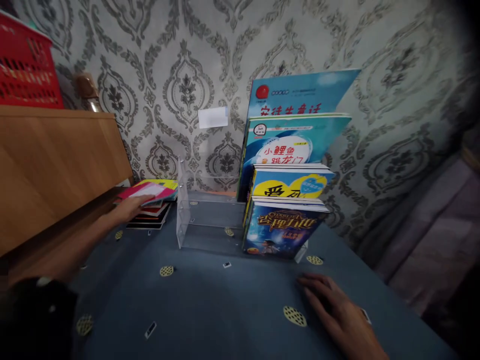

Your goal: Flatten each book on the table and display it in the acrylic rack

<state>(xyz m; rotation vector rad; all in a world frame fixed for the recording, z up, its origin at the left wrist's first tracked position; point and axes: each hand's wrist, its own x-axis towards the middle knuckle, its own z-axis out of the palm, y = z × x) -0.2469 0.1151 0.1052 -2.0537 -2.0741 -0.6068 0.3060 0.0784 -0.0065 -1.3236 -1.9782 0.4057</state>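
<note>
My left hand (pixel 130 207) reaches to a stack of thin books at the left, touching the near edge of a pink book (pixel 142 190) on top. Its fingers are partly hidden and blurred, so I cannot tell whether they grip it. Beneath lie more books (pixel 148 220) with dark and red edges. My right hand (pixel 337 310) lies on the table at the right, holding nothing, fingers stretched out. Ahead stands a clear acrylic rack (pixel 182 210). Its right side holds upright books in stepped rows: a dark blue book (pixel 283 230), a yellow and blue one (pixel 288 185), and taller blue-green ones (pixel 300 135) behind.
The blue table cover (pixel 210 305) has a pattern of yellow dotted shapes and small cards. A wooden cabinet (pixel 56 165) stands at the left, with a red basket (pixel 28 65) and a jar (pixel 88 92) on top. Patterned wallpaper (pixel 183 85) rises behind; grey-pink fabric (pixel 427 225) hangs at the right.
</note>
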